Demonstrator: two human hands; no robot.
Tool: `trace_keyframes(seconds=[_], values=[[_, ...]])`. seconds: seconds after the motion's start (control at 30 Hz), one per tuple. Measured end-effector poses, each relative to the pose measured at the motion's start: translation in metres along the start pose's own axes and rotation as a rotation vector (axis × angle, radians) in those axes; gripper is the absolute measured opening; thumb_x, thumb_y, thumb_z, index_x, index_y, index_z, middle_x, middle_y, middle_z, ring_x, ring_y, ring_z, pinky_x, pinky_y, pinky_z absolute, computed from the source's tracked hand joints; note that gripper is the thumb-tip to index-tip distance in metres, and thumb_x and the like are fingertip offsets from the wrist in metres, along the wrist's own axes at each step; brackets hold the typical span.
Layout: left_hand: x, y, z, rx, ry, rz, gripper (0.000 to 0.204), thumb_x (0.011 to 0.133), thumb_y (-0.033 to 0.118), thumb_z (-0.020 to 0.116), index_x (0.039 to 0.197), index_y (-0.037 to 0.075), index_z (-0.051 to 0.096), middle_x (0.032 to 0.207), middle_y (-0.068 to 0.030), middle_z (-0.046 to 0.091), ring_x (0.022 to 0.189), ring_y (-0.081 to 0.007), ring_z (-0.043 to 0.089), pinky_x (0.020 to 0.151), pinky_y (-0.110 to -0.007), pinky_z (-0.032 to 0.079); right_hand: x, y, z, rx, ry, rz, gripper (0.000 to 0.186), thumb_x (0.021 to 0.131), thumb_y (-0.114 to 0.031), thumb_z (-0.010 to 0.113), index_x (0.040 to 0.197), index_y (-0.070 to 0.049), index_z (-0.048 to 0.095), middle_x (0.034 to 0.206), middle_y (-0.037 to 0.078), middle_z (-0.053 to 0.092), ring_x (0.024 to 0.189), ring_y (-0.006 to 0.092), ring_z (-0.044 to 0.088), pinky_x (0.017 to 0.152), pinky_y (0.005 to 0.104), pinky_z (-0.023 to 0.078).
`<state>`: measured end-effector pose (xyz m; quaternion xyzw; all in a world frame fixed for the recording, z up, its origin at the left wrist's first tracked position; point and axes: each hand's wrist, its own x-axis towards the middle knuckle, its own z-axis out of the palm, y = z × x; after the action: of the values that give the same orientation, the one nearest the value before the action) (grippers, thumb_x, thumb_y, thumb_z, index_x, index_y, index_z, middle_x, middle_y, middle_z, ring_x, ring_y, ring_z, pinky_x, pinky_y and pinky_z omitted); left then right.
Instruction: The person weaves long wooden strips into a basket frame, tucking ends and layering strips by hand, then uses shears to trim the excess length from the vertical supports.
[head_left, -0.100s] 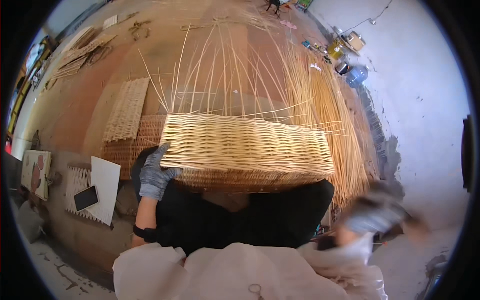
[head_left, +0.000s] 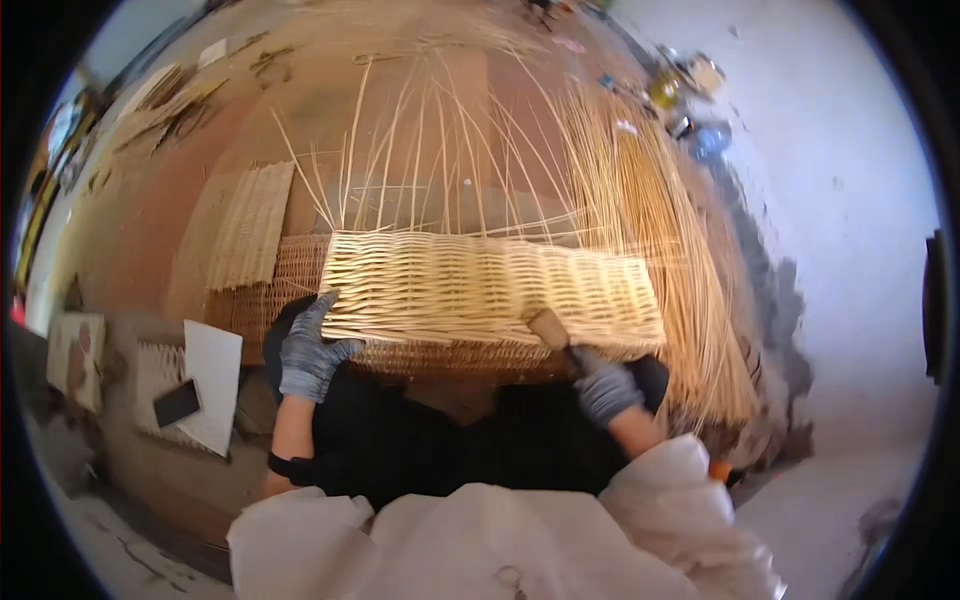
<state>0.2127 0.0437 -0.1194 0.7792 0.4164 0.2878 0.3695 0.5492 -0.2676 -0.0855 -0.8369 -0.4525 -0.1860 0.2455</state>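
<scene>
A pale rectangular woven basket lies on its side across my dark-trousered knees, long loose canes fanning out from its far edge. My left hand, in a grey glove, grips the basket's left end with the thumb along the lower edge. My right hand, also gloved, is closed round the dark handle of a tool with a wooden block-like head. That head is over the basket's lower edge, right of centre; whether it touches is unclear through the blur.
A long bundle of canes lies at the right along the white wall. Woven panels lie at the left. A phone rests on white boards. Containers and small items stand by the wall at the back.
My right hand has swung in from the lower right to the basket's lower edge, bringing the tool over it. My left hand keeps its hold, and the basket has shifted very slightly.
</scene>
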Motion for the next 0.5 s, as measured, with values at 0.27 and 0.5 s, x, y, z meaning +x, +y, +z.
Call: trace_keyframes(seconds=[0.27, 0.5], values=[[-0.002, -0.003, 0.010, -0.012, 0.007, -0.042, 0.078, 0.058, 0.047, 0.072, 0.119, 0.004, 0.047, 0.118, -0.0125, 0.050, 0.113, -0.0228, 0.043, 0.096, -0.033, 0.033, 0.034, -0.026, -0.064, 1.119, 0.310, 0.061, 0.015, 0.088, -0.012, 0.039, 0.083, -0.010, 0.053, 0.066, 0.002, 0.047, 0.056, 0.0107, 0.047, 0.047, 0.0228, 0.041], [-0.012, -0.013, -0.003, -0.074, 0.133, -0.151, 0.037, 0.075, 0.026, 0.066, 0.103, 0.004, 0.055, 0.103, -0.0097, 0.055, 0.099, -0.0205, 0.050, 0.088, -0.030, 0.038, 0.055, -0.066, -0.076, 0.704, -0.147, -0.023, 0.014, 0.086, -0.023, 0.046, 0.080, -0.013, 0.054, 0.058, 0.000, 0.045, 0.047, 0.0090, 0.043, 0.038, 0.0230, 0.035]])
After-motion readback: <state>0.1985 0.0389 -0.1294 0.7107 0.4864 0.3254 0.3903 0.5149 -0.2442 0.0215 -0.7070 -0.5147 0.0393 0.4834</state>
